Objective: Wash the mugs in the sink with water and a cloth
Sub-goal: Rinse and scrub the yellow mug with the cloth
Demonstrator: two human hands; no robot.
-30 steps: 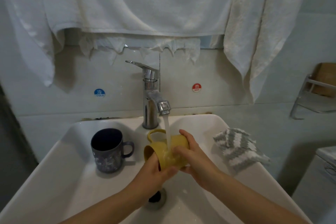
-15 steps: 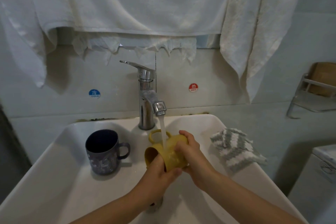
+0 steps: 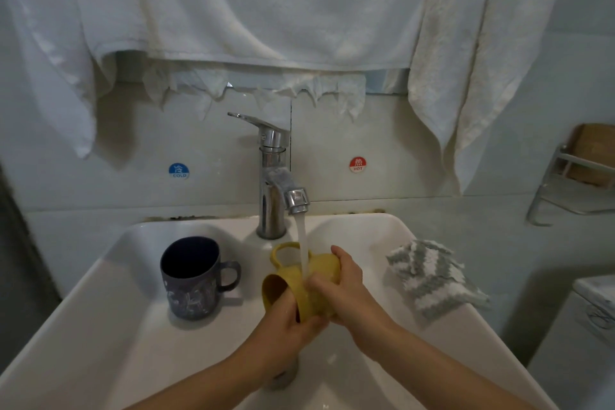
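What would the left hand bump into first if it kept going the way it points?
The yellow mug. The left hand grips it at the open end, so they touch. Past the mug, the right hand likely comes next, though depth is hard to judge.

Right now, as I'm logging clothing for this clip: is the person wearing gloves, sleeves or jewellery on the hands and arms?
No. The left hand and right hand are bare, with no gloves, rings, watch or bracelet visible. Both forearms are uncovered up to the frame's edge, so no sleeve shows.
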